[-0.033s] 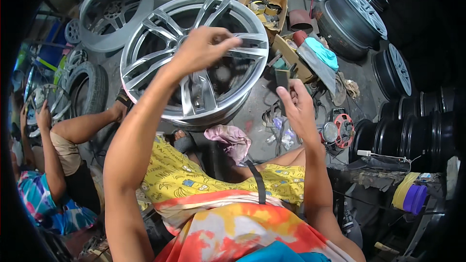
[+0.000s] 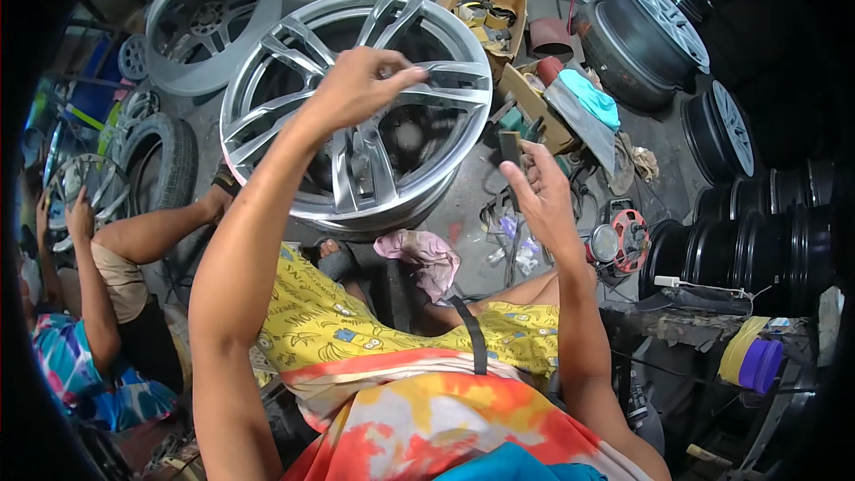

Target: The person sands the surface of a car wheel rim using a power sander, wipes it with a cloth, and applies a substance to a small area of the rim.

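A silver multi-spoke alloy wheel rim (image 2: 365, 191) lies face up in front of me. Over its middle and right-hand spokes is my left hand (image 2: 361, 89), its fingers bent and the thumb stretched out apart from them. I see nothing in that hand, though its palm side is hidden. To the right of the rim, my right hand (image 2: 545, 196) holds a small dark flat block (image 2: 510, 146) upright between thumb and fingers. A crumpled pink cloth (image 2: 423, 258) lies at the rim's near side, by my knees.
An open cardboard box (image 2: 490, 13) of sanding pieces stands beyond the rim. Right of it are a turquoise cloth (image 2: 590, 98) and a red-ringed round device (image 2: 631, 242). Black rims (image 2: 712, 254) line the right side. At left a person (image 2: 89, 303) sits holding another rim.
My left hand has shifted slightly left over the spokes. My right hand has loosened a little, its fingers more spread, and the block has tilted and moved slightly left.
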Demonstrator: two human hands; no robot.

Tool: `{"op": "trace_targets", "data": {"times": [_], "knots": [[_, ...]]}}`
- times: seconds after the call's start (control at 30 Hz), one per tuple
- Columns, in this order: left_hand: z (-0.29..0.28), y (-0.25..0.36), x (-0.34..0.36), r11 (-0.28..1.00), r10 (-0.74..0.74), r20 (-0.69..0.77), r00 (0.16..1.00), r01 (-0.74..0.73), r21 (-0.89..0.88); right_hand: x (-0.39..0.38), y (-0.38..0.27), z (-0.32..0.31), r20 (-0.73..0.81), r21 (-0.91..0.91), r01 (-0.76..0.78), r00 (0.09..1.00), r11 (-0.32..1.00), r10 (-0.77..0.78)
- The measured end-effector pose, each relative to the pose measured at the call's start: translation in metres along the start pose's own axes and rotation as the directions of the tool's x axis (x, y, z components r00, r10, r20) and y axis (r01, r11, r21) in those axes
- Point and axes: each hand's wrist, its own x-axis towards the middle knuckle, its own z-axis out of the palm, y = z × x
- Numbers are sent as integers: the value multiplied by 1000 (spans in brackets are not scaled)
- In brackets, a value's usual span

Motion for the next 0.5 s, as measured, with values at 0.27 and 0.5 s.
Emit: {"op": "trace_targets", "data": {"times": [0.27,0.5], "knots": [[-13,-58,4,985,-139,32,990,135,103,26,-6,36,57,-364,411,905,836,-421],[-4,-45,8,983,-51,122,991,29,180,-1,-26,40,277,-393,506,861,768,-425]]}}
